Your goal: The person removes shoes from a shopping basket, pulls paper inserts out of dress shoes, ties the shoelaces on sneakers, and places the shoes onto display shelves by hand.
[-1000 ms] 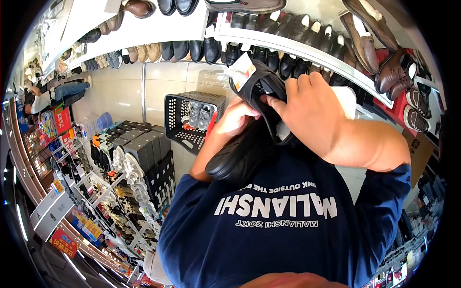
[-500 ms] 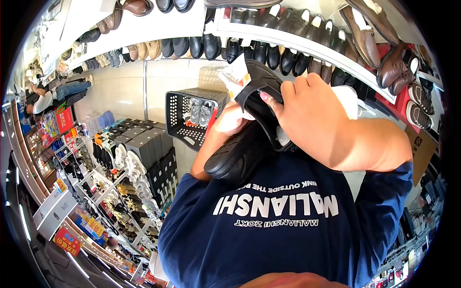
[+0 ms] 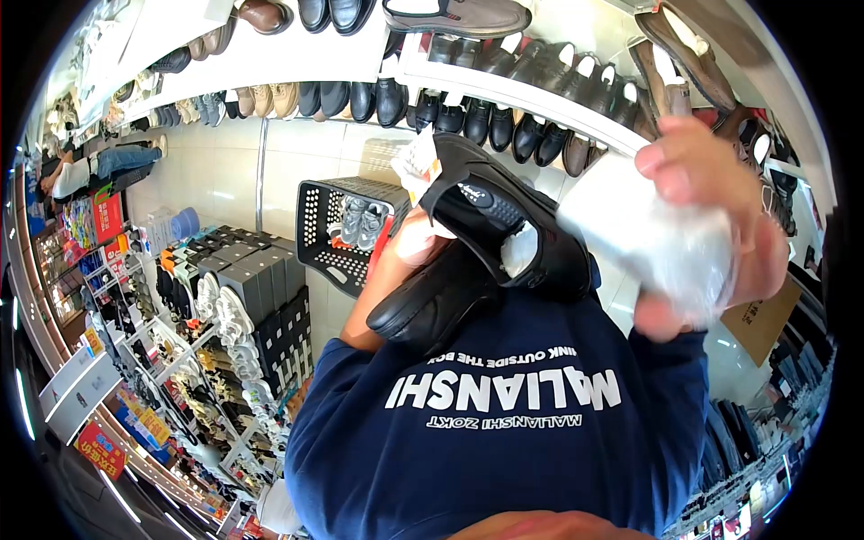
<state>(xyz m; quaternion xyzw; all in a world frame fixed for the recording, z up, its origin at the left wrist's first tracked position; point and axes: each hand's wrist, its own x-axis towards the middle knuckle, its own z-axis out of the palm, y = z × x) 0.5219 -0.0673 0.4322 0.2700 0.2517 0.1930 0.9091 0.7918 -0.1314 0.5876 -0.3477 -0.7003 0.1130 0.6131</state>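
My left hand [image 3: 421,241] is closed round a pair of black shoes at chest height. The upper black shoe [image 3: 477,193] lies with its opening toward me, showing a dark insole with pale lettering and a pale wad [image 3: 519,249] inside. A white paper tag [image 3: 417,165] hangs at its upper end. Below it, the second black shoe [image 3: 432,301] shows its side and sole. To the right, my right hand [image 3: 720,216] grips a crumpled white wad [image 3: 661,247], blurred by motion, apart from the shoes; whether it is paper or plastic I cannot tell.
White shelves [image 3: 540,87] with rows of dark leather shoes run along the top. A black shopping basket [image 3: 310,238] holding grey shoes [image 3: 360,222] stands beyond my left hand. Stacked shoe boxes [image 3: 261,261] and racks of shoes fill the left. Another person [image 3: 108,166] is far left.
My right hand has left the upper shoe and swung right, now showing a white wad in its fingers. The shoe's inside is uncovered. My left hand still holds the pair.
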